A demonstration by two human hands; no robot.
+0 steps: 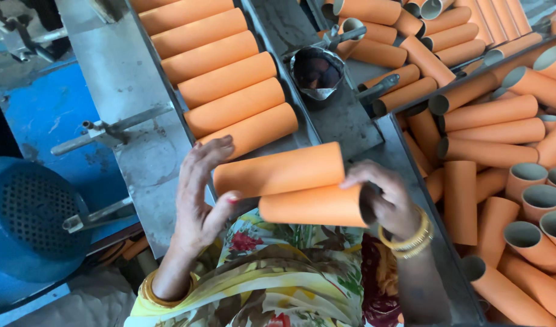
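Left hand (199,194) and right hand (384,197) grip two orange tubes (290,181) by their ends, just below the filled metal chute (132,79); bin (411,175) edge adjoins right.

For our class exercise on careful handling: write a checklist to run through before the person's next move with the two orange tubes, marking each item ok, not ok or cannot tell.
1. Left hand braces the upper tube at its end: ok.
2. Right hand grips the lower tube at its end: ok.
3. The two held tubes lie side by side, touching: ok.
4. Row of tubes on the metal chute lies neatly, parallel: ok.
5. Bin of loose tubes sits close by the right hand: ok.
6. Held tubes free of dents: cannot tell.
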